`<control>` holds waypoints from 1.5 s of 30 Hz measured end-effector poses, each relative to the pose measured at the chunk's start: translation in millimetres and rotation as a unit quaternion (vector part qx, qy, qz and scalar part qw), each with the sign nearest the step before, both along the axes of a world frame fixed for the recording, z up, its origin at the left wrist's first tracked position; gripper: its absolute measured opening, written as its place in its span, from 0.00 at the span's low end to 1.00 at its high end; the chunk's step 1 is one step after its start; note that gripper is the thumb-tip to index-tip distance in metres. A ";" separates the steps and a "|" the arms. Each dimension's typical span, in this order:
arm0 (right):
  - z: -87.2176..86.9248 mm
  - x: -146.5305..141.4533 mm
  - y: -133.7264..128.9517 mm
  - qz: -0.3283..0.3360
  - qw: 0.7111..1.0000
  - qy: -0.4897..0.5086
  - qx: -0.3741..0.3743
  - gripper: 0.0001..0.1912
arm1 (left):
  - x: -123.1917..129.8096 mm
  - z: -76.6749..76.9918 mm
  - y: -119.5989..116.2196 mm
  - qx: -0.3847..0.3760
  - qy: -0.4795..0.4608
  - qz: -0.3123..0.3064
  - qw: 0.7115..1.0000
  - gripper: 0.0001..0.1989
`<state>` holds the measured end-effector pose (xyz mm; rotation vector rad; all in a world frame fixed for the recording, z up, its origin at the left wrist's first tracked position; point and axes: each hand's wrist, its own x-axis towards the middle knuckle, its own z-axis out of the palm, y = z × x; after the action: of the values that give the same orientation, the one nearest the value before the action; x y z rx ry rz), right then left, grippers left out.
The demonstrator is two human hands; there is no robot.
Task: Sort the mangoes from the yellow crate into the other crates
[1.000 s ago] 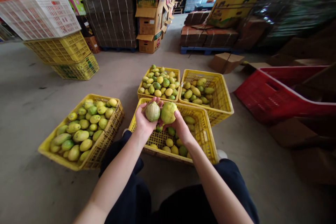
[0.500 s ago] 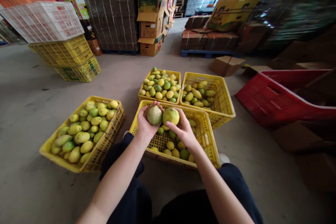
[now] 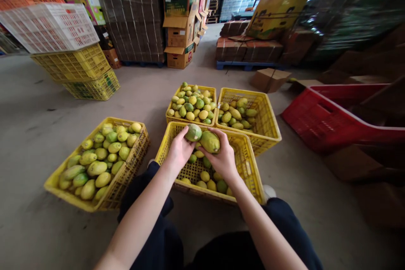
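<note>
My left hand (image 3: 181,150) is closed around a green papaya (image 3: 193,133), thumb along its near left side. In my right hand (image 3: 225,154) is a yellow-green papaya (image 3: 210,142), gripped from the right with the fingers over its far side. The two fruits are close together, side by side. Both hands are above a yellow crate (image 3: 253,168) in front of my knees. Several yellow and green papayas (image 3: 211,184) lie in its lower part, and some of its holed bottom shows. My forearms and hands hide part of the crate.
A full crate of papayas (image 3: 91,208) stands at the left. Behind the middle crate are a heaped crate (image 3: 190,121) and a partly filled one (image 3: 268,126). A red bin (image 3: 303,122) stands right, stacked crates (image 3: 85,65) back left, and cartons (image 3: 270,80) farther back.
Both papayas have been turned in my hands and now show other sides. The left one is tipped up slightly, its thumb now along the side. The view has shifted a little.
</note>
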<state>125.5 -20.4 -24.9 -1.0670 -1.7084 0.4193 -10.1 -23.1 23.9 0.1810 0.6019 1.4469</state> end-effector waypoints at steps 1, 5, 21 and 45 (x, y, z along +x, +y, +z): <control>-0.4 0.2 -0.2 -0.007 1.000 -0.006 0.011 0.29 | 0.3 0.8 -1.2 -0.004 -0.009 -0.005 1.000 0.09; -3.6 -0.2 -1.5 -0.008 0.999 -0.012 0.035 0.27 | 4.7 -0.4 -5.8 -0.005 -0.037 -0.004 0.999 0.10; 16.5 -9.6 -25.7 0.172 0.858 0.442 -0.198 0.36 | 9.6 -7.9 -13.9 -0.005 -0.098 0.023 0.995 0.07; 16.4 5.8 12.3 0.197 0.700 0.632 -0.267 0.09 | 25.2 -2.6 2.5 0.004 -0.154 0.006 0.988 0.10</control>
<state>131.3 -8.1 -8.5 -0.4490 -0.4808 1.5743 15.1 -20.6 21.4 -0.0396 0.3451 1.4523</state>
